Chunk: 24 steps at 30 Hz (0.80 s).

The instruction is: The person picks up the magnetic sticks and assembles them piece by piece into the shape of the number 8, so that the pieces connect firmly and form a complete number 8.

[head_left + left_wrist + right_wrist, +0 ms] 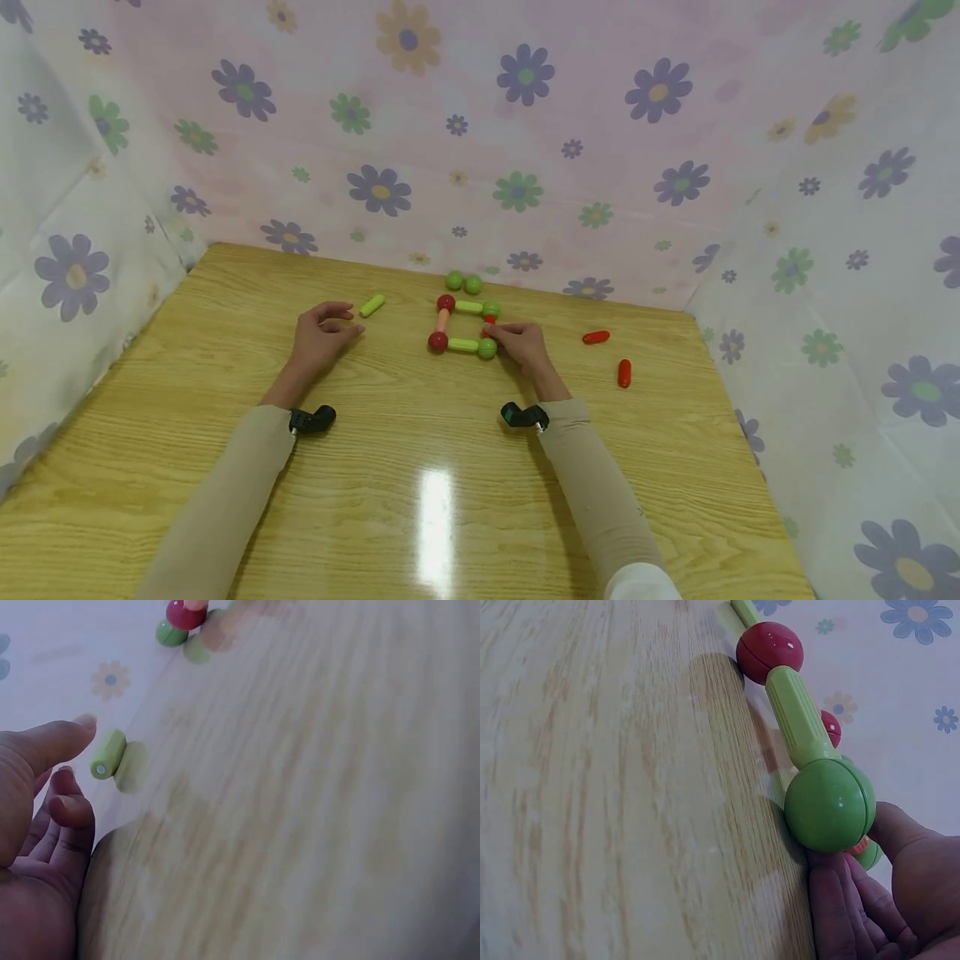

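On the table lies a square frame of rods and balls. Two red balls form its left corners, joined by an orange rod. Its right corners are green balls, with a red rod between them. Light green rods make the far and near sides. My right hand pinches the red rod with thumb and fingers, which partly hide it. My left hand holds nothing, its fingers loosely bent and apart, just left of a loose light green rod.
Behind the frame, two loose green balls sit by the flowered cloth wall. Two loose red rods lie to the right of my right hand. Cloth also closes off both sides of the wooden table.
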Available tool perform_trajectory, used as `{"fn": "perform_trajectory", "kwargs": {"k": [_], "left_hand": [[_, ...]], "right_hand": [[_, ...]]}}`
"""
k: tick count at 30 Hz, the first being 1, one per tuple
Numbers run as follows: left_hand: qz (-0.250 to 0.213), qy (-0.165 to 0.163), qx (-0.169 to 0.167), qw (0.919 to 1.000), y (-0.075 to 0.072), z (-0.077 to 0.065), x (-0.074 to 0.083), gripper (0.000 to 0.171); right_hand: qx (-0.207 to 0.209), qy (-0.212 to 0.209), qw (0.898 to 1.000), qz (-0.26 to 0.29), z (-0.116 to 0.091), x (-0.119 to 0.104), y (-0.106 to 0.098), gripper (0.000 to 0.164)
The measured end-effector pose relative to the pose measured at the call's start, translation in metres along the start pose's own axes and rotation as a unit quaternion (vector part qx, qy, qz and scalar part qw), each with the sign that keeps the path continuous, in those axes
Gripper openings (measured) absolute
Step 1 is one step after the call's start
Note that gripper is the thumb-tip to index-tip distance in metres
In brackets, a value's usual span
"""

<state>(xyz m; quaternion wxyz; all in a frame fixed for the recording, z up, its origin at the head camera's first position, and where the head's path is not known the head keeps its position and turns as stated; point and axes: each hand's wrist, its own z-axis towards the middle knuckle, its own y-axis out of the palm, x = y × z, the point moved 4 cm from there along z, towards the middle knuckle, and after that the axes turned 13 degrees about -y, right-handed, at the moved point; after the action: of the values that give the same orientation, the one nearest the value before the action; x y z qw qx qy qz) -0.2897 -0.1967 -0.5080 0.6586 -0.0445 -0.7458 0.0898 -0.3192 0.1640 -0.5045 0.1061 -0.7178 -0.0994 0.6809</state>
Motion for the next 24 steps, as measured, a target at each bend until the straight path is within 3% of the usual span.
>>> {"fn": "perform_trajectory", "kwargs": {"k": [8,16,24], "left_hand": [[0.044,0.011,0.021,0.9988,0.002,0.02,0.003,0.05],[0.111,0.0,0.012,0.9937,0.012,0.029,0.009,0.053],[0.128,0.01,0.034,0.9911,0.015,0.029,0.008,0.031]], "right_hand": [[0.002,0.005,1.0,0.011,-0.001,-0.001,0.0,0.041],[0.001,0.006,1.0,0.008,-0.001,0.001,-0.001,0.041],[0.003,-0.001,1.0,0.017,-0.001,0.001,0.0,0.039]]}}
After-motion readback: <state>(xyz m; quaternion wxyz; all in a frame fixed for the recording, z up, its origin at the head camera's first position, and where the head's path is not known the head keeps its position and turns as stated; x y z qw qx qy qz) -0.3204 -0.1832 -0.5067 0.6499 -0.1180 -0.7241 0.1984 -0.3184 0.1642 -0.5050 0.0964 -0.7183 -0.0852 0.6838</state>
